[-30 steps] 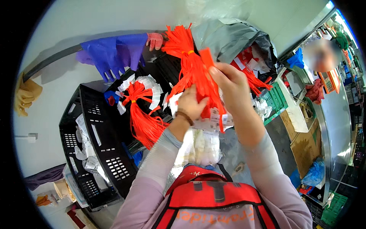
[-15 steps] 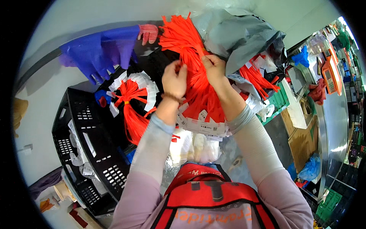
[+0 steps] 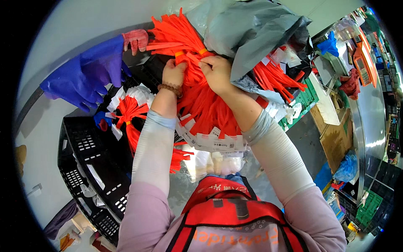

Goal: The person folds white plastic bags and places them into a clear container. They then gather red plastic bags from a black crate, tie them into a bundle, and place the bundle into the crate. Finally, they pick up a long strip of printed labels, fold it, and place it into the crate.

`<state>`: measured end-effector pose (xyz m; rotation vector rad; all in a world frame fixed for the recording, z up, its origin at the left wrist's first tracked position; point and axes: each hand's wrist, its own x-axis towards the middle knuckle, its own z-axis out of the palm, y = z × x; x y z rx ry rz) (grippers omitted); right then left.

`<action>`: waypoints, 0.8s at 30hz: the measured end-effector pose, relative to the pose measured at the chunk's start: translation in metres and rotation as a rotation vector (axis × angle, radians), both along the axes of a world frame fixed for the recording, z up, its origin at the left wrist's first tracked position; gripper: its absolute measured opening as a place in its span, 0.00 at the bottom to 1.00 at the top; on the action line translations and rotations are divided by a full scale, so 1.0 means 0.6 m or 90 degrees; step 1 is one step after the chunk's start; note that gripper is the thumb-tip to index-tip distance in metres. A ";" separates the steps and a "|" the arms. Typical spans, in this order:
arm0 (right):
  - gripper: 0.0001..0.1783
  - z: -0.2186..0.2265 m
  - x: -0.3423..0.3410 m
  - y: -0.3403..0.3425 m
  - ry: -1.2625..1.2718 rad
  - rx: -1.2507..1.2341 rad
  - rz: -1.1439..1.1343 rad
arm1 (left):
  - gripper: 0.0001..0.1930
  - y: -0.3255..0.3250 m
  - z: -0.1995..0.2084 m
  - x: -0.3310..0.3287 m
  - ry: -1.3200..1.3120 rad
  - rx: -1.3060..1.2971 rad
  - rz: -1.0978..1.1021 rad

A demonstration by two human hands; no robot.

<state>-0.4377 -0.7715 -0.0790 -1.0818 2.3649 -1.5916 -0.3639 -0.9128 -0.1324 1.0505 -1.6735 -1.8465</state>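
Observation:
Thick bundles of red-orange strips [image 3: 205,103] lie fanned out in front of me, with white printed tags [image 3: 214,143] along their near ends. Yellow bands [image 3: 179,53] bind their necks. On the left bundle, my left hand [image 3: 174,75] is closed around the strips just below its band. My right hand [image 3: 217,74] pinches the neighbouring bundle under its own band, thumb on top. Strips hide some of the fingertips. Another banded bundle of red strips [image 3: 131,110] with white tags rests left of my left forearm.
Black perforated crates [image 3: 98,168] stand at left, beneath purple rubber gloves [image 3: 90,73]. A grey plastic bag [image 3: 256,33] spreads at the far side, with more red strips [image 3: 275,77] beside it. At right are a green crate [image 3: 304,103], cardboard [image 3: 336,136] and an orange scale [image 3: 364,65].
My left hand has moved up and left onto a bundle's neck, where two bands now show side by side. My right hand still grips its bundle. The whole view has shifted slightly.

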 end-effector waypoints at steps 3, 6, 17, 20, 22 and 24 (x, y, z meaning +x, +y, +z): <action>0.09 0.019 0.004 -0.018 0.082 0.107 0.007 | 0.22 0.014 0.001 0.014 0.081 0.046 -0.024; 0.09 0.026 0.010 -0.035 0.119 0.204 -0.002 | 0.21 0.019 -0.004 0.021 0.176 0.059 -0.028; 0.09 0.019 0.009 -0.063 0.202 0.295 0.022 | 0.17 0.005 0.004 0.010 0.195 0.257 0.009; 0.08 0.013 0.009 -0.061 0.232 0.287 0.034 | 0.15 0.015 0.019 0.008 0.204 0.262 0.023; 0.08 0.012 0.010 -0.059 0.256 0.272 0.037 | 0.14 0.014 0.019 0.008 0.210 0.276 0.026; 0.08 0.003 0.009 -0.060 0.303 0.262 0.041 | 0.13 0.010 0.013 0.008 0.223 0.299 0.023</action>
